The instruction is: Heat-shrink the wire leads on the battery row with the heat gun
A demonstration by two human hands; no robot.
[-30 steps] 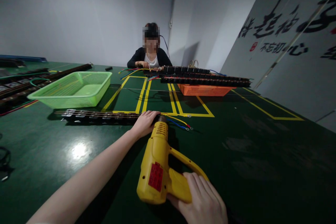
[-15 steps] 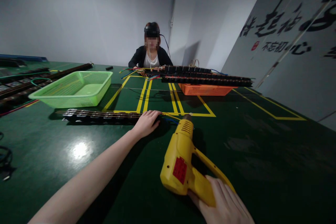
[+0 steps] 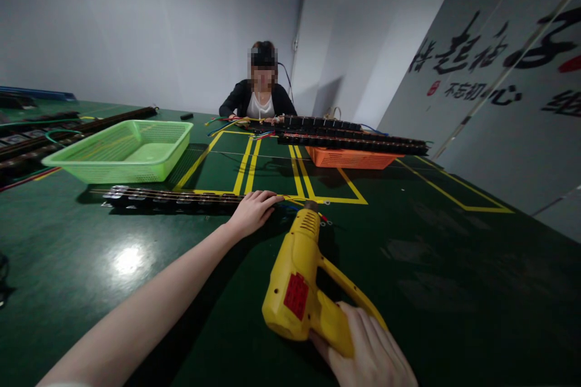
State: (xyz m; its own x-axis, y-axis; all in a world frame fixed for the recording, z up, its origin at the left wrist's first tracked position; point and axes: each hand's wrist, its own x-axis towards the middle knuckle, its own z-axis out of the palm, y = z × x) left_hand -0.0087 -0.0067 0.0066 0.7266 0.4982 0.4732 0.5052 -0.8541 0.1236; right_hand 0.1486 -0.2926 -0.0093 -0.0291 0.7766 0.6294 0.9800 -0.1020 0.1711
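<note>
A yellow heat gun [image 3: 295,272] with a red label is in my right hand [image 3: 370,347], whose fingers wrap its handle. Its nozzle points away from me, over the wires. On the table in front lies a black segmented strip [image 3: 172,201], like a cable chain. My left hand [image 3: 254,211] grips its right end, palm down; the fingertips are partly hidden. Yellow, blue and red wires [image 3: 308,199] come out from under this hand toward the nozzle. Ring terminals [image 3: 327,222] show at the wire ends, just beyond the gun.
Behind the strip stands a light green basket [image 3: 122,154]. More black strips [image 3: 349,136] lie over an orange basket [image 3: 351,158] at the far right. Others [image 3: 40,145] lie at the left. A co-worker [image 3: 261,91] sits across the green table [image 3: 445,266], which has yellow tape lines.
The heat gun and my right hand have moved a little left, so red-sleeved ring terminals show beside the nozzle. My left hand stays on the strip's end. The view has turned slightly right.
</note>
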